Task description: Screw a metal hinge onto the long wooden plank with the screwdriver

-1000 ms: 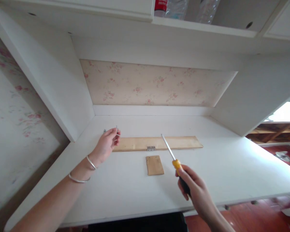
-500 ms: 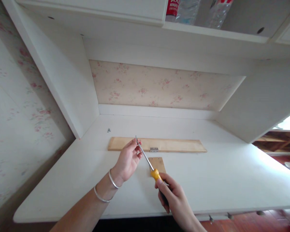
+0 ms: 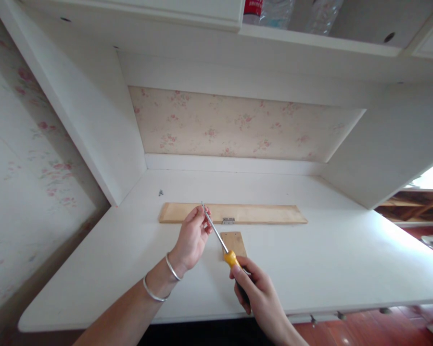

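My right hand (image 3: 258,283) is wrapped round the yellow and black handle of a screwdriver (image 3: 217,232), its metal shaft slanting up to the left. The thumb and fingers of my left hand (image 3: 193,240) pinch the shaft near its tip. Whether a small screw sits at that tip is too fine to make out. Behind my hands a long wooden board (image 3: 267,214) lies on the white desktop, with a metal hinge (image 3: 228,221) at its front edge. A short wooden piece (image 3: 236,242) with two small holes lies in front of it, partly covered by the screwdriver.
A few small metal screws (image 3: 160,192) lie on the desktop (image 3: 104,259) at the back left. White side panels and an overhead shelf (image 3: 321,43) enclose the desk. Plastic bottles (image 3: 277,13) stand on that shelf. Drawer knobs (image 3: 341,315) show below the front edge.
The view has shifted slightly. Both hands keep nearly the same pose, with the screwdriver held between them. The boards and screws lie as before.
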The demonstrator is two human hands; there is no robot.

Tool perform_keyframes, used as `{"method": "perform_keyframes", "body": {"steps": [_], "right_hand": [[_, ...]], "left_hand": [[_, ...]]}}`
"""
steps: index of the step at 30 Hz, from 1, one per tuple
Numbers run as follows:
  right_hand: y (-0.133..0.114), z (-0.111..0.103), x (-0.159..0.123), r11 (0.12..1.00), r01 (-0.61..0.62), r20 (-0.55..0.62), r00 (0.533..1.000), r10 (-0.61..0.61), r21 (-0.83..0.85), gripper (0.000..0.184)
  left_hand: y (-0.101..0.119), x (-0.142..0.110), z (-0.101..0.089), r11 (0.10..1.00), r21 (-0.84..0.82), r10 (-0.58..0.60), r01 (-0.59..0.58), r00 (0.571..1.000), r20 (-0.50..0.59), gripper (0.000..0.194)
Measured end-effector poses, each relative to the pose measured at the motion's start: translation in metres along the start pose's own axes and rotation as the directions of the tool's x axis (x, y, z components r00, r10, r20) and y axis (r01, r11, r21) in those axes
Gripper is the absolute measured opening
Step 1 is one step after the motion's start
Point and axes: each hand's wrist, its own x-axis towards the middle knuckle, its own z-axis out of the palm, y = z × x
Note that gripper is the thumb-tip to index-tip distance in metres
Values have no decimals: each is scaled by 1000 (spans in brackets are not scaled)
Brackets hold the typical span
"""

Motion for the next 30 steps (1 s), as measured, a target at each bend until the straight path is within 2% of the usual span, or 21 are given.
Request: {"method": "perform_keyframes", "body": {"steps": [14, 24, 30], "right_hand": [[1, 5, -2, 999, -45, -10, 999, 45, 4, 44], [-3, 5, -5, 998, -55, -18, 998, 56, 17, 45], [2, 9, -3, 996, -57, -5, 998, 58, 75, 42]], "left_hand": [[-8, 3, -9, 995, 60, 81, -82, 997, 17, 24], [-11, 2, -9, 955, 245, 162, -169, 986, 50, 30], [-14, 1, -8, 971, 205, 117, -126, 992, 53, 29]]}}
